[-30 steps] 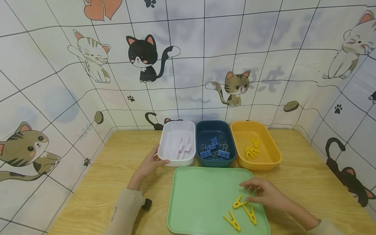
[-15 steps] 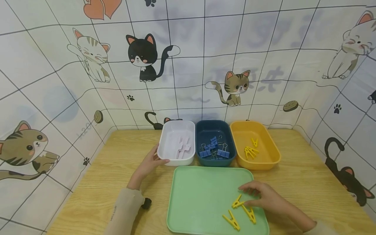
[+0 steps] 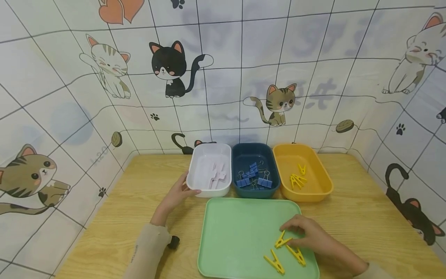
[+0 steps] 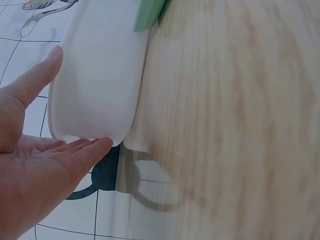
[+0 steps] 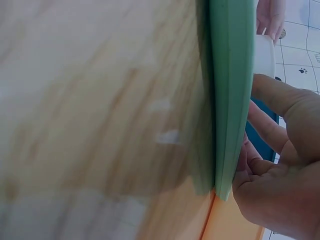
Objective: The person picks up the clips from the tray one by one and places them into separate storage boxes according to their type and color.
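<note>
My left hand (image 3: pixel 178 193) rests against the near left corner of a white bin (image 3: pixel 198 190). In the left wrist view, its fairly straight fingers touch the bin's end while the thumb lies along its side. Over the right part of a green tray (image 3: pixel 237 228) is my right hand (image 3: pixel 310 234), its thumb and fingers apart around a yellow clothespin (image 3: pixel 280 243). The thumb tip is at or very near that clothespin's right end; contact is unclear. Two more yellow clothespins lie nearby, one (image 3: pixel 297 255) below the hand and another (image 3: pixel 274 262) nearer me. The right wrist view hides the clothespins behind the tray rim.
Behind the tray, a dark blue bin (image 3: pixel 256 193) holds several blue binder clips (image 3: pixel 251 170). Right of it, a yellow bin (image 3: pixel 318 182) has several yellow clothespins inside. Pale clips (image 3: pixel 217 176) lie in the white bin. A cat-patterned wall covering (image 3: pixel 223 85) encloses the wooden table (image 3: pixel 153 166).
My right hand has moved slightly left and down toward the upper clothespin, its fingers and thumb coming nearer to it. My left hand stays on the white bin.
</note>
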Tool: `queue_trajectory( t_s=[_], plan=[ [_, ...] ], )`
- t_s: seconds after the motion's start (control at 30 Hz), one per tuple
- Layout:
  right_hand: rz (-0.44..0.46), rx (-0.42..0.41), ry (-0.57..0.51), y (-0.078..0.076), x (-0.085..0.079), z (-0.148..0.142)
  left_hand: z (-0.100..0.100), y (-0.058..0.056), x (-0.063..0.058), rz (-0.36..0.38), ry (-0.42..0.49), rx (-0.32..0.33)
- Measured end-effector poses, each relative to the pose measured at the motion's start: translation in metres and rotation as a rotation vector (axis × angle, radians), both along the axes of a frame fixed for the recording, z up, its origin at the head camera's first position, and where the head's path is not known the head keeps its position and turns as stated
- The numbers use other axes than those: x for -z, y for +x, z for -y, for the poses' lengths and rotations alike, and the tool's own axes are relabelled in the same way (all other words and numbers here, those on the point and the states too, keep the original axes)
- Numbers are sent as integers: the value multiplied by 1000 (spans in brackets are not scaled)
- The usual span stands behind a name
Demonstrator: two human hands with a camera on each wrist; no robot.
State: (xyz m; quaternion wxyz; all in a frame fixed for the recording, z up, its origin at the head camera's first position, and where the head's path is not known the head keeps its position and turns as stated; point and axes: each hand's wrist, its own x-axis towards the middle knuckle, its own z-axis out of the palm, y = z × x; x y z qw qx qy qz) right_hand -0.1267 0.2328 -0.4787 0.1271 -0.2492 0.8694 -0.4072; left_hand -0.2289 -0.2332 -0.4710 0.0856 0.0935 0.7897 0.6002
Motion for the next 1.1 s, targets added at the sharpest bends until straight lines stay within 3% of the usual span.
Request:
queue_trajectory(
  t_s=[0.43, 0.67, 0.87, 1.1],
  plan=[
    [7, 43, -21, 0, 0, 3, 2, -1, 3, -5, 7, 4],
    [13, 67, -30, 1, -1, 5, 0, -1, 2, 28, -14, -32],
    [46, 108, -31, 0, -4, 6, 0, -1, 2, 28, -13, -29],
    [26, 126, -77, -1, -7, 4, 0, -2, 3, 11, -8, -12]
  ],
)
